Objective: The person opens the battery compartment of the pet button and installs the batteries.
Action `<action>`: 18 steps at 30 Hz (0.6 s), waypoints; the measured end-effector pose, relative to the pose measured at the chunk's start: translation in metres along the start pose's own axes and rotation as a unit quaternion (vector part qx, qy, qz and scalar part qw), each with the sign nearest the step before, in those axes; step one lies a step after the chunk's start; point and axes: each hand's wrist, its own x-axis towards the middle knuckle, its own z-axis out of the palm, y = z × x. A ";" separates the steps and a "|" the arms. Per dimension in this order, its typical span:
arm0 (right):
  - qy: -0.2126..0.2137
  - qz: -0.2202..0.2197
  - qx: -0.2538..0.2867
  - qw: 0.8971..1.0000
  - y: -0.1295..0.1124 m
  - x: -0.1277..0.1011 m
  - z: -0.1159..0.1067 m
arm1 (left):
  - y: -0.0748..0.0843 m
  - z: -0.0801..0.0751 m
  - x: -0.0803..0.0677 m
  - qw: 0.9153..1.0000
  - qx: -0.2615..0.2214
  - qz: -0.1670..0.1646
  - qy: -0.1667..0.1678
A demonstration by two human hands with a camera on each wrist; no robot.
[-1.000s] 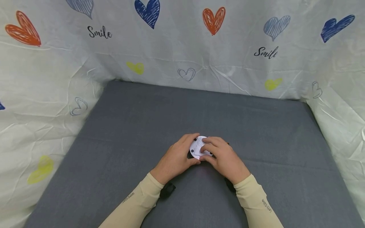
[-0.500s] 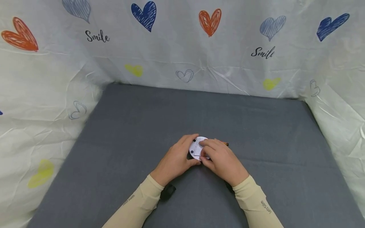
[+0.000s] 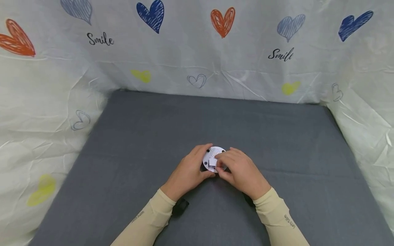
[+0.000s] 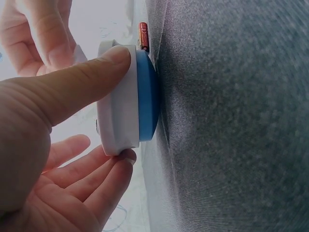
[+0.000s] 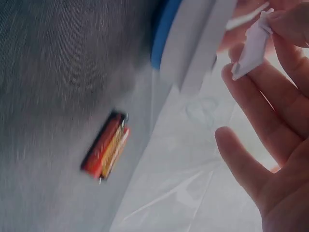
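Note:
Face-down on the grey cloth lies a round white device [image 3: 207, 157] with dark feet and a patch of small holes. The left wrist view shows its white rim [image 4: 120, 96] and the blue dome [image 4: 148, 96] beneath. My left hand [image 3: 188, 173] grips the rim, thumb on the near side and fingers on the far side. With thumb and finger my right hand [image 3: 239, 172] pinches a small white battery cover [image 5: 252, 48], tilted up from the device's underside. In the head view the cover [image 3: 212, 162] partly hides the opening below it.
Red-and-gold batteries [image 5: 107, 147] lie on the cloth just right of the device, hidden behind the right hand in the head view. A white sheet [image 3: 172, 54] with printed hearts hangs around the back and sides of the grey table surface [image 3: 184, 119].
The right hand has lifted the cover up off the device's underside, where it lay flat before. The left hand keeps its grip on the rim. The head view has shifted slightly.

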 end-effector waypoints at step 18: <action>-0.053 0.264 -0.085 0.959 0.067 -0.072 -0.049 | 0.005 0.002 0.002 0.999 0.003 -0.039 -0.010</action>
